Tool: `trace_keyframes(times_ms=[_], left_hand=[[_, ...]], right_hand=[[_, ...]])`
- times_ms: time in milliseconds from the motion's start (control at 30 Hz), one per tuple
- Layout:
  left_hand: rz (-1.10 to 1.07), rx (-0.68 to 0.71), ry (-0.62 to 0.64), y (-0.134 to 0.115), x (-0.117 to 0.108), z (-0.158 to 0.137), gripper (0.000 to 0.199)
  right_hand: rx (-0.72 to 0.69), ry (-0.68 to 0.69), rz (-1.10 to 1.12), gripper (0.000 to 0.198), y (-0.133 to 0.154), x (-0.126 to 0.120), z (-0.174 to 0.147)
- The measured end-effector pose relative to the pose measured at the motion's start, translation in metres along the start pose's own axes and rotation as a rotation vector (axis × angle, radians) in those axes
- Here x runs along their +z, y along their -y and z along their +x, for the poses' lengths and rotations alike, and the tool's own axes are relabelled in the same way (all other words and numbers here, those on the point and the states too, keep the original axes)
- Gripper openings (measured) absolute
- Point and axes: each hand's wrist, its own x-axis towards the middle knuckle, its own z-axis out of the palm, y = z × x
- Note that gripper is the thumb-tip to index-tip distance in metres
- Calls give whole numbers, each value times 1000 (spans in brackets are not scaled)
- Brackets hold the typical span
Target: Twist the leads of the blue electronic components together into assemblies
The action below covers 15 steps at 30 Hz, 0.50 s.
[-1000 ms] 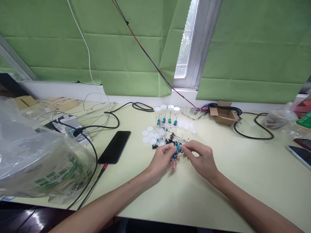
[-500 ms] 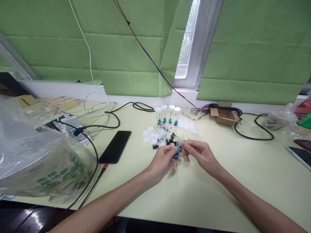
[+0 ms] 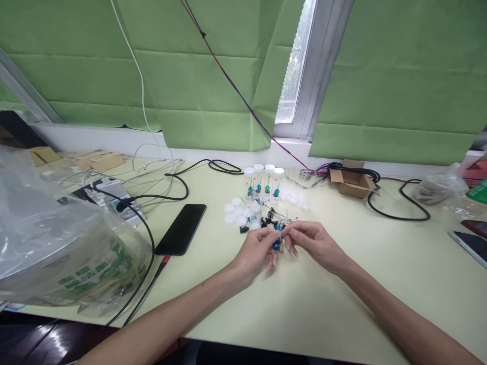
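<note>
Broadly, from the biggest thing down to the smallest:

Table: pale yellow-green top filling the lower half of the frame, running from the left edge to the right edge.
Blinds: green fabric across the whole top of the frame, split by a bright window gap right of centre.
Plastic bag: clear and crumpled with green print, at the left edge of the frame, lying on the table.
Left hand: just below the centre of the frame, fingers curled in, fingertips pinched on the blue parts.
Right hand: just right of the left hand, thumb and forefinger pinched together at the same cluster; which single piece it grips cannot be told.
Phone: black slab lying flat, left of centre, near the black cable.
Cardboard box: small and open, right of centre near the window sill, with a coil of black cord behind it.
Vials: four clear tubes with white caps, upright in a row above the hands, each with a coloured bit inside.
White caps: loose round lids lying flat, just left of the hands and below the vials.
Blue parts: tiny blue components with thin wire legs, at the centre of the frame between the two sets of fingertips, just above the table.
</note>
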Motion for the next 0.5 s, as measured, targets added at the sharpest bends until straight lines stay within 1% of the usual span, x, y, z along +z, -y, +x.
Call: trace_keyframes(times_ms=[267, 500], left_hand=[[-15, -20, -3, -1, 1, -1, 31], [-23, -17, -19, 1, 0, 0, 34]], right_hand=[[-4, -21, -17, 23, 0, 1, 1], [-39, -106, -99, 23, 1, 3, 0]])
